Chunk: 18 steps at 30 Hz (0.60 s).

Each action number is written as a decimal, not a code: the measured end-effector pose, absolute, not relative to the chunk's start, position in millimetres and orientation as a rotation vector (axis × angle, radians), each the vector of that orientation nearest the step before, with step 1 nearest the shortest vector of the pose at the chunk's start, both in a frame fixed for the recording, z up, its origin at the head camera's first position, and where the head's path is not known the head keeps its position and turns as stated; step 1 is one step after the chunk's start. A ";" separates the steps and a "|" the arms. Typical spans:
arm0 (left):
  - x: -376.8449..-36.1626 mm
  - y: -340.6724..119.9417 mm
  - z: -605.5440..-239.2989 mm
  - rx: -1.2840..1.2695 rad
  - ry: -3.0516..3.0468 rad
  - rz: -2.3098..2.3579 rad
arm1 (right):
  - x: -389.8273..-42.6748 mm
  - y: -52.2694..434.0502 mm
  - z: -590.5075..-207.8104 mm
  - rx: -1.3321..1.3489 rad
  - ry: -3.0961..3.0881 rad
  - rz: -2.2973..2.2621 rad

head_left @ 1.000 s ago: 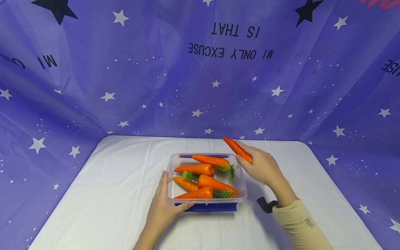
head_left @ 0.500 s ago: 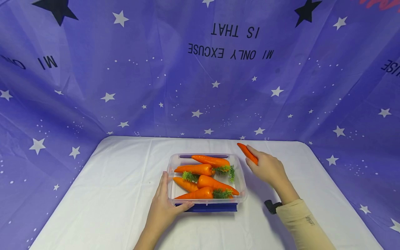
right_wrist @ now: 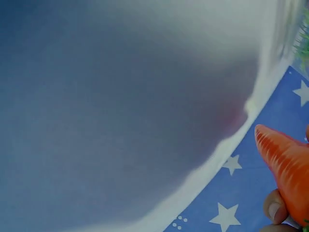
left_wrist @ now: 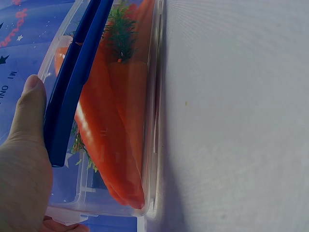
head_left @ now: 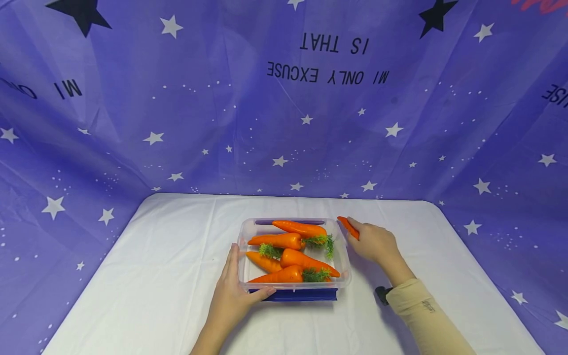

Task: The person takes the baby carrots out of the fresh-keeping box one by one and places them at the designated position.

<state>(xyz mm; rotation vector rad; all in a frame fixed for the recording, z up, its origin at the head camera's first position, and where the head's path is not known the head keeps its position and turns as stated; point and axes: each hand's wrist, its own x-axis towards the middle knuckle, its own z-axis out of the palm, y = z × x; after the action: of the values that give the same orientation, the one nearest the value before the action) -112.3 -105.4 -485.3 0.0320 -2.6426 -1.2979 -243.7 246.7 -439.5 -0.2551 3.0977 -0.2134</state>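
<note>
at the far left, a purple-blue backdrop (head_left: 88,162) printed with white stars borders the white-covered table (head_left: 151,276). next along, your left hand (head_left: 230,296) grips the near left corner of a clear plastic box (head_left: 346,268), fingers straight along its left wall and thumb across the front, against a blue latch (head_left: 301,295).

inside the box you have five carrots in view. nearest your left hand, a front carrot (head_left: 277,275) lies along the near wall, tip to the left; behind it a paler carrot (head_left: 263,261) also points left, partly hidden by a middle carrot (head_left: 306,261) whose tip points right. two far carrots (head_left: 275,240) lie side by side, tips left, with leafy green tops (head_left: 316,240) at their thick ends.

just beyond the far right corner of the box, you have one more carrot (head_left: 348,228) in your right hand (head_left: 377,242), pinched between thumb and fingers near its thick end, its tip slanting out to the far left (whether that tip touches the rim, you can't tell from here). right of that come a small black object (head_left: 382,295) at your wrist and your beige sleeve (head_left: 426,315).
</note>
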 end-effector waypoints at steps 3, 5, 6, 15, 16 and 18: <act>-112.4 -105.1 -485.0 0.026 -2.641 -1.294 | -243.7 245.6 -442.7 -0.254 3.076 -0.200; -112.4 -104.9 -484.8 0.023 -2.643 -1.290 | -243.4 245.5 -444.5 -0.251 3.072 -0.186; -112.5 -104.9 -484.8 0.022 -2.644 -1.290 | -243.2 245.4 -445.2 -0.247 3.071 -0.178; -112.3 -105.3 -485.4 0.024 -2.640 -1.288 | -243.3 244.5 -450.0 -0.250 3.028 -0.145; -112.2 -105.3 -485.4 0.025 -2.639 -1.290 | -243.0 244.6 -450.4 -0.245 3.015 -0.145; -112.2 -105.5 -485.6 0.025 -2.640 -1.288 | -241.8 244.2 -450.2 -0.239 2.990 -0.147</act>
<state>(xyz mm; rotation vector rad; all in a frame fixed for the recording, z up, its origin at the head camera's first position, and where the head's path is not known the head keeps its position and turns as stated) -112.2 -105.5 -485.6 0.0248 -2.6402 -1.2884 -241.8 244.2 -450.2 -0.2389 2.9901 -0.1472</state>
